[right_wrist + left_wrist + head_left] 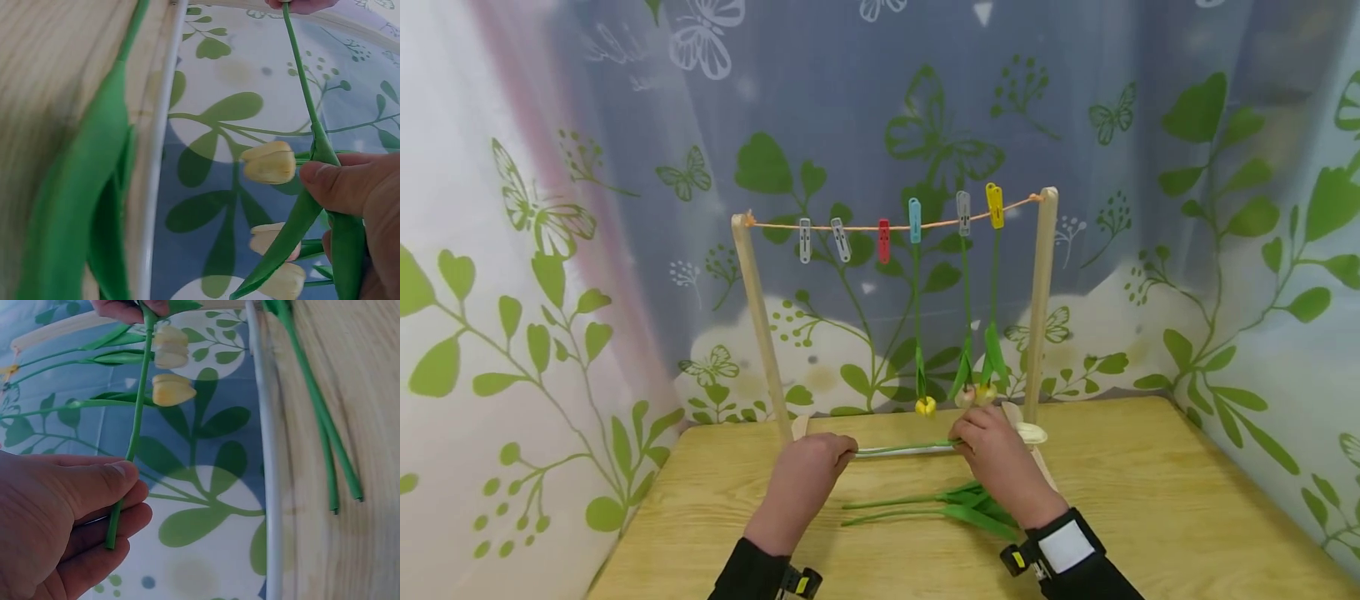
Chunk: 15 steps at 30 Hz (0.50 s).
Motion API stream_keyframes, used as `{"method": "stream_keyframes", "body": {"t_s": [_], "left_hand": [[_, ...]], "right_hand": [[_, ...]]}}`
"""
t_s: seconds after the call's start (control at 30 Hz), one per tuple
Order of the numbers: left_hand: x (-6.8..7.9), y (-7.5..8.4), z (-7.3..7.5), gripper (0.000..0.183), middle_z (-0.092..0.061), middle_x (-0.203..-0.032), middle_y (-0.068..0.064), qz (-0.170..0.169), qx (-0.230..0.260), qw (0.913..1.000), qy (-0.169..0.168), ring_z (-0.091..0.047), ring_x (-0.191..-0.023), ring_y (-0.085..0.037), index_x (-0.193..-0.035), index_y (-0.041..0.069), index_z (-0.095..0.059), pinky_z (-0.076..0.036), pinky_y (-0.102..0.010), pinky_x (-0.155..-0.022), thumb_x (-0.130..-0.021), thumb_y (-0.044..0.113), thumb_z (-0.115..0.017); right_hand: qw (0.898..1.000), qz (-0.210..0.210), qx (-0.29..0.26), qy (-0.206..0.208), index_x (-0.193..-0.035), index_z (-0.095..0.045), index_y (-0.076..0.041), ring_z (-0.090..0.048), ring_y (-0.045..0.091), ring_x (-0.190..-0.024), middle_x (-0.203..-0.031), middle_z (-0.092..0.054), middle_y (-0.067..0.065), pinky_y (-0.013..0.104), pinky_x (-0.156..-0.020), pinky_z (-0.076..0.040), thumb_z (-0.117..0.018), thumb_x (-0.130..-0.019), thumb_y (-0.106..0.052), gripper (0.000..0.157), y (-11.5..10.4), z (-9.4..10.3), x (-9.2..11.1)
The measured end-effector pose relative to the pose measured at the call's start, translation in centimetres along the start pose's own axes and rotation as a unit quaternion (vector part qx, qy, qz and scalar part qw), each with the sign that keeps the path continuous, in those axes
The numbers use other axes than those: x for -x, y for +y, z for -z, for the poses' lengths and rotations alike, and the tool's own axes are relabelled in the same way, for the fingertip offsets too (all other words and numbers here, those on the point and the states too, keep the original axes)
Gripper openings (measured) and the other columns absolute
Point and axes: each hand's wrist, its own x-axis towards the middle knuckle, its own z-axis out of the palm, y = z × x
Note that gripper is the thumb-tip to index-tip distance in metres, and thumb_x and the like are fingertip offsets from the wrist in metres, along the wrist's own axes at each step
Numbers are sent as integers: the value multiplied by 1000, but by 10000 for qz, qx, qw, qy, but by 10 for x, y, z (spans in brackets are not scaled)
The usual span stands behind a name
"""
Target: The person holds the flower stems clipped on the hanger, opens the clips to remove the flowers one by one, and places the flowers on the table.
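Observation:
Both hands hold one artificial tulip sideways over the table, its green stem [906, 448] stretched between them. My left hand [808, 475] pinches the stem near its cut end between thumb and fingers, as the left wrist view shows. My right hand [359, 194] grips the same tulip where the stem meets its leaves [281, 240]. A white bloom [1032, 433] shows just right of the right hand in the head view. Below the hands, two more tulips lie on the table, their stems [891, 504] pointing left and leaves [981, 521] partly behind the right forearm.
An orange string [857, 227] runs between two wooden posts [762, 325]. Three tulips hang bloom-down from blue [915, 220], grey [963, 213] and yellow [995, 206] clothespins. Two pale clothespins [805, 241] and a red one [883, 241] hold nothing. A white bar [269, 456] crosses low.

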Motion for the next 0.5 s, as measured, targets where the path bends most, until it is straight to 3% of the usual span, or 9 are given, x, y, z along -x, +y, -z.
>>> {"method": "stream_keyframes", "body": {"t_s": [0.33,0.5], "left_hand": [[2,-2,-11,9,-75,-80,3,93,44,9997,-211,-71,-68,-11,-97,20,-79,-61,-25,-56,-89,16,-82],[5,-3,-19,5,-74,-81,5,26,105,9977,-671,-70,-68,-10,-95,22,-78,-60,-23,-57,-91,19,-80]], "right_hand": [[9994,-159,-47,-320,-89,-75,-16,-60,16,-91,-93,-66,-6,27,-74,-62,-92,-74,3,29,-3,-7,4],[9944,-334,-176,-990,-89,-73,-15,-57,15,-86,-93,-65,-6,27,-69,-60,-90,-77,2,27,-6,-8,7]]}}
